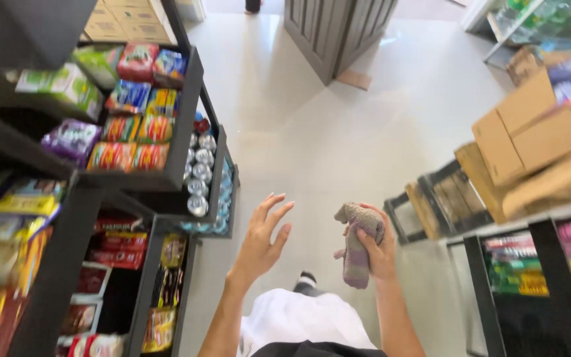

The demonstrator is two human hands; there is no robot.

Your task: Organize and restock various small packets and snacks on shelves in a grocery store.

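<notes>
My right hand grips a crumpled grey-purple cloth, which hangs down from my fist at chest height over the aisle floor. Just left of the cloth, my left hand is raised with its fingers spread and holds nothing. It does not touch the cloth. Both forearms reach up from the bottom of the view, above my white top.
A dark shelf unit on the left holds snack packets, boxes and rows of cans. On the right, cardboard boxes sit on a shelf with packets below. A pale tiled floor runs ahead to a grey cabinet.
</notes>
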